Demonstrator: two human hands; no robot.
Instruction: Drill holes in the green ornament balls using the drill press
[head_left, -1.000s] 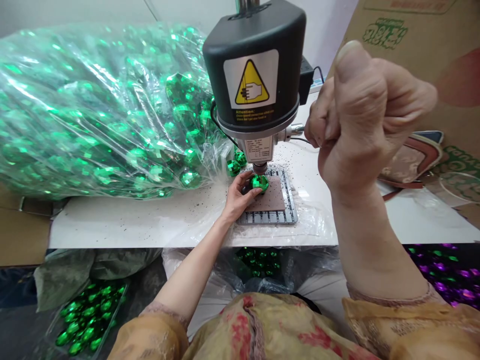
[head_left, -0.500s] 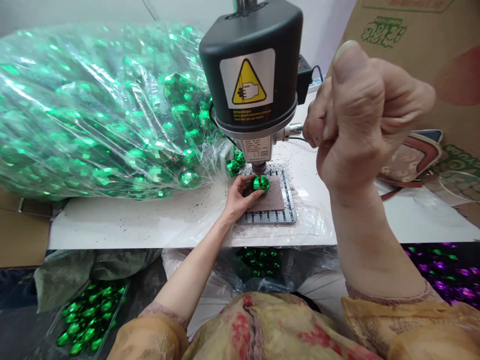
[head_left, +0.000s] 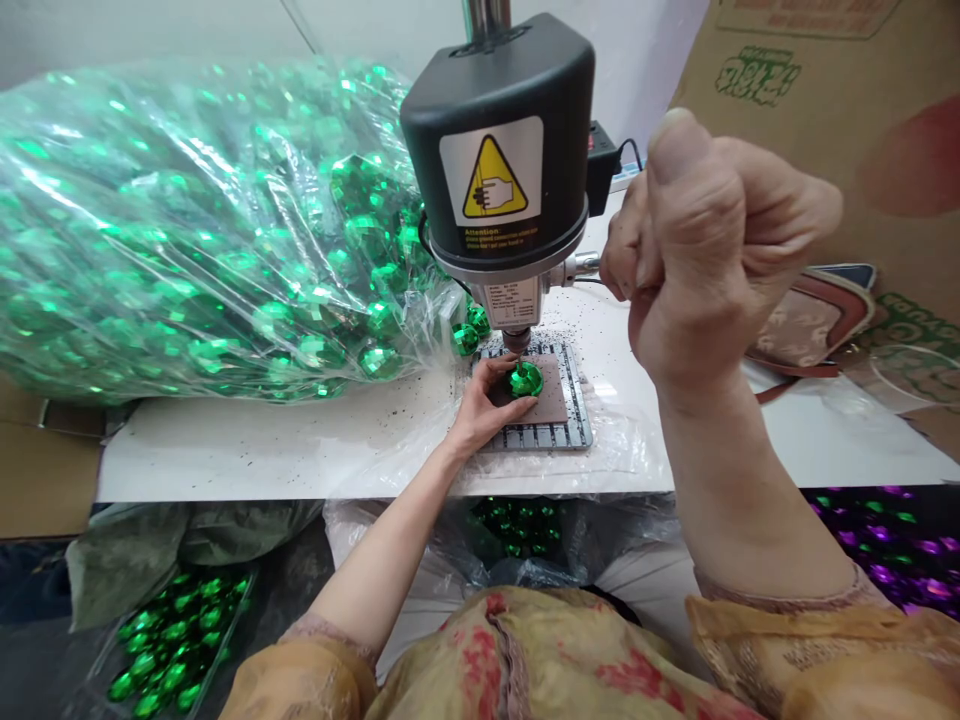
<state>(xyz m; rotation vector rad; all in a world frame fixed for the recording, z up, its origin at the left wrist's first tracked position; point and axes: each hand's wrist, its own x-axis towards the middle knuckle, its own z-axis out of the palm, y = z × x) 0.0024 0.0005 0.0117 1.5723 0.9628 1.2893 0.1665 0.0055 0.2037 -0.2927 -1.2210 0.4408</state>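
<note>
Green ball in left fingers now sits farther below chuck, right fingers gripping lever.

One drill press, one warning label, one brown pad, one held ball, one pouch

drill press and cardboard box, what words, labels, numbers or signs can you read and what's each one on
"Attention:" on the drill press's black cover; smaller lines under it too blurred to quote surely
Yellow triangle sign with a hand, no words, on the white sticker above that
Silver label below the cover: print too small to read
Cardboard box, right: green and red print, unreadable
</note>
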